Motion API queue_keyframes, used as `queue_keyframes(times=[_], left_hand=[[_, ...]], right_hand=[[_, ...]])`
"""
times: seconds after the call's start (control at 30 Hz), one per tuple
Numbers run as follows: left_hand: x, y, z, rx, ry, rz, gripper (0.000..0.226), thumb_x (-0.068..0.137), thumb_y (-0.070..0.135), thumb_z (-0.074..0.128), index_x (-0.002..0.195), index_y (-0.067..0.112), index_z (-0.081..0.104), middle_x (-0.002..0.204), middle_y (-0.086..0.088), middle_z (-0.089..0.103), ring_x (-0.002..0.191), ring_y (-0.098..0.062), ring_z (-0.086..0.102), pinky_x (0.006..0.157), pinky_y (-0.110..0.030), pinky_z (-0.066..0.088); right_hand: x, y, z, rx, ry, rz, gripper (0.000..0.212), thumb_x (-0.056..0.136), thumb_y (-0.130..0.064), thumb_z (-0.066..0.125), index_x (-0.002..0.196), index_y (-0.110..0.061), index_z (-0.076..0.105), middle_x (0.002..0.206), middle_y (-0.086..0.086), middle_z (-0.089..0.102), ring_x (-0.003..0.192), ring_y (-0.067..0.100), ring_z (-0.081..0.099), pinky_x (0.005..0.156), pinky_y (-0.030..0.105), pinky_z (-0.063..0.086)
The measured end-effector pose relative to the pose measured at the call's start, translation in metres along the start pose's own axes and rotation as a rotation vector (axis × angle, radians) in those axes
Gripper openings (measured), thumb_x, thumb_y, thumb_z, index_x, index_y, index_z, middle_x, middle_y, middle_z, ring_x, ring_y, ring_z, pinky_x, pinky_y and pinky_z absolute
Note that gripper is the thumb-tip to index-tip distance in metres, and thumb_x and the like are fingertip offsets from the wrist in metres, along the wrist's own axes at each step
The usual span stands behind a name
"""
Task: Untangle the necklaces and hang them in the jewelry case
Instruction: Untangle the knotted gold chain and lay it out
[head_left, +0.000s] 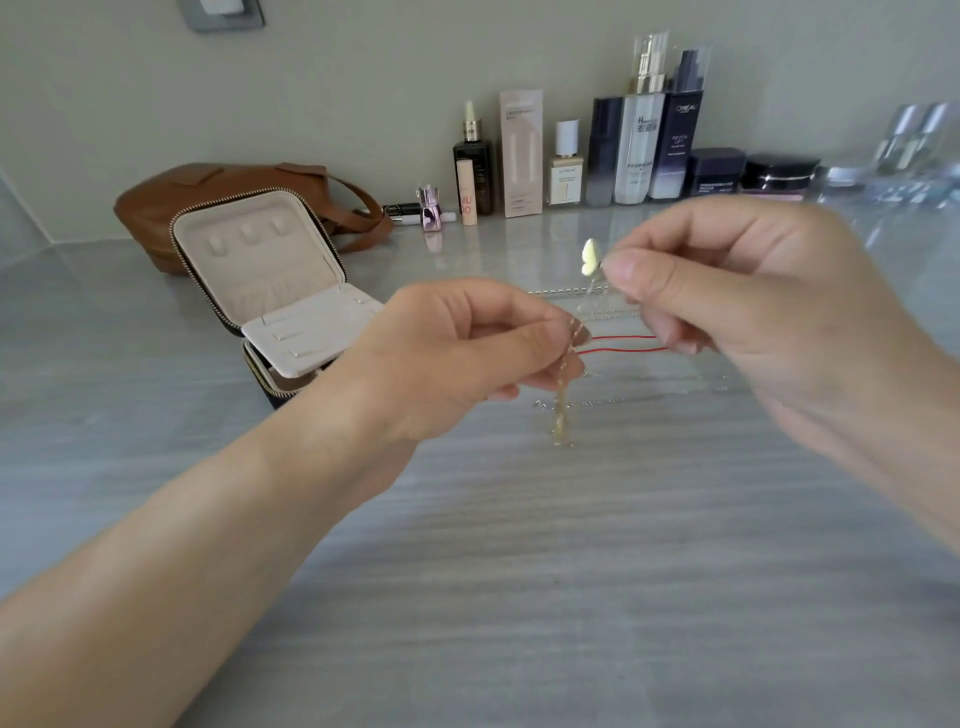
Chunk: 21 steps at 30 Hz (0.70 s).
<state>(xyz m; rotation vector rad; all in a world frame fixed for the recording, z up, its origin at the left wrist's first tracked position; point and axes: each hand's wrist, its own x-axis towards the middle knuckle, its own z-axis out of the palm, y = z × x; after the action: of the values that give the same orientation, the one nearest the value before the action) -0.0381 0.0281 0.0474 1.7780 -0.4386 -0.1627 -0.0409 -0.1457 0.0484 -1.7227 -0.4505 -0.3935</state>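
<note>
Your left hand (467, 353) pinches the gold chain (563, 410), right hand (727, 301) pinches the pendant necklace (589, 258). I'd ease them apart slowly, no yanking.

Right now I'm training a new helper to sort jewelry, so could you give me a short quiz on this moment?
1. True or false: the jewelry case stands open with its lid up.
2. What colour is the cord stretched between the left hand and the right hand? A blue, B red, C green.
3. Fill in: the gold chain dangles from the fingers of the ___ hand.
Key: 1 true; 2 B; 3 left.
</note>
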Motion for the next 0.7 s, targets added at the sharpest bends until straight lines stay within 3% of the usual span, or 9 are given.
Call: queue_keyframes(times=[0.1,0.33,0.43,0.57,0.7], left_hand=[[0.0012,-0.0001,-0.0018,-0.034,-0.015,-0.039,0.004,0.07,0.018,0.074,0.07,0.019,0.07,0.067,0.001,0.07,0.064,-0.008,0.062,0.076,-0.031,0.046],[0.004,-0.0024,-0.0018,-0.023,0.035,-0.04,0.013,0.064,0.023,0.056,0.058,0.023,0.067,0.074,0.003,0.071,0.072,-0.008,0.064,0.072,-0.03,0.046],[0.0047,-0.0026,-0.0033,-0.122,-0.003,-0.084,0.018,0.064,0.02,0.052,0.052,0.023,0.064,0.073,0.003,0.069,0.072,-0.011,0.063,0.068,-0.03,0.046],[0.0039,-0.0029,-0.0086,-0.326,-0.119,-0.137,0.015,0.066,0.021,0.044,0.056,0.018,0.055,0.074,-0.001,0.066,0.073,-0.016,0.061,0.069,-0.033,0.044],[0.0045,-0.0031,-0.0105,-0.357,-0.112,-0.15,0.018,0.067,0.024,0.045,0.052,0.02,0.055,0.073,-0.001,0.065,0.072,-0.017,0.061,0.068,-0.032,0.044]], right_hand=[[0.0012,-0.0003,-0.0019,0.115,-0.034,0.115,0.006,0.069,-0.02,0.065,0.064,-0.018,0.068,0.061,-0.002,0.065,0.049,0.008,0.051,0.044,0.018,0.038],[0.0025,-0.0006,0.0006,0.409,-0.11,0.304,0.022,0.072,-0.01,0.059,0.052,-0.018,0.064,0.059,0.001,0.065,0.044,0.008,0.049,0.04,0.018,0.035],[0.0016,-0.0008,0.0015,0.425,-0.119,0.32,0.022,0.08,-0.006,0.055,0.06,-0.016,0.055,0.052,-0.001,0.057,0.04,0.009,0.042,0.039,0.018,0.032],[0.0007,0.0012,0.003,0.448,-0.151,0.317,0.006,0.067,-0.017,0.06,0.067,-0.015,0.054,0.048,-0.003,0.049,0.04,0.009,0.037,0.04,0.019,0.031],[0.0031,0.0054,0.0027,0.452,-0.142,0.305,0.013,0.072,-0.014,0.066,0.061,-0.02,0.063,0.058,-0.002,0.06,0.05,0.01,0.052,0.046,0.019,0.042]])
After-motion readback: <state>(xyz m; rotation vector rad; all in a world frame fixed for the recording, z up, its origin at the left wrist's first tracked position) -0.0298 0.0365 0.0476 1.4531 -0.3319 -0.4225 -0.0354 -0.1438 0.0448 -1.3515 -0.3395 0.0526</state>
